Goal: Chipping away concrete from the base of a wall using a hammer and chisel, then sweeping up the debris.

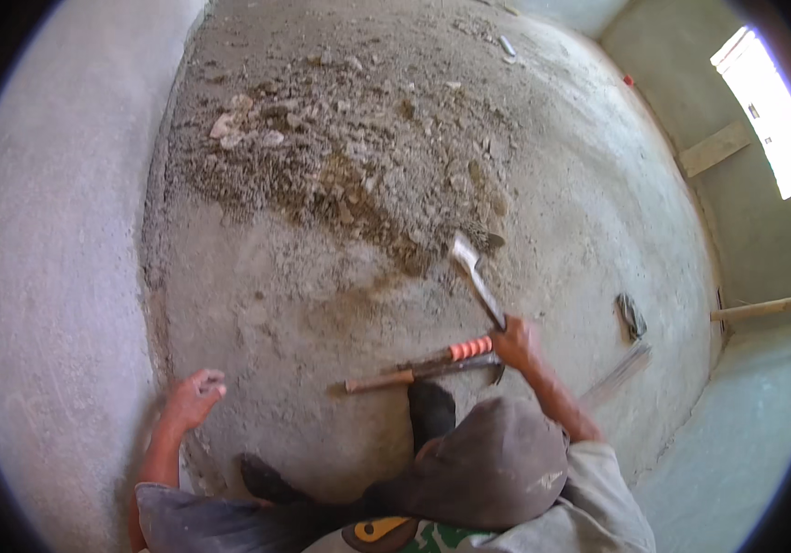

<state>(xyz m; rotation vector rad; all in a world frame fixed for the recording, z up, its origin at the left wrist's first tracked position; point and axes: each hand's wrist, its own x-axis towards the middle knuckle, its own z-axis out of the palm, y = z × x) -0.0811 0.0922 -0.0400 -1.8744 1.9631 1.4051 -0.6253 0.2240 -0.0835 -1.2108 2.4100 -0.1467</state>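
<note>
My right hand is closed around the shaft of a metal tool with a flat, flared silver blade. The blade points away from me and reaches the near right edge of a heap of grey-brown rubble. To the left, my left hand is raised beside the wall, with nothing in it and its fingers loosely bent and apart. Between my arms a tool with a wooden handle and a dark metal part lies on the floor. An orange ribbed grip lies just beyond it, close to my right hand.
A bare plastered wall runs along my left. On the right lie a dark crumpled item and a thin flat strip. A bright opening and a wooden board are at the far right wall. A small white object lies beyond the rubble.
</note>
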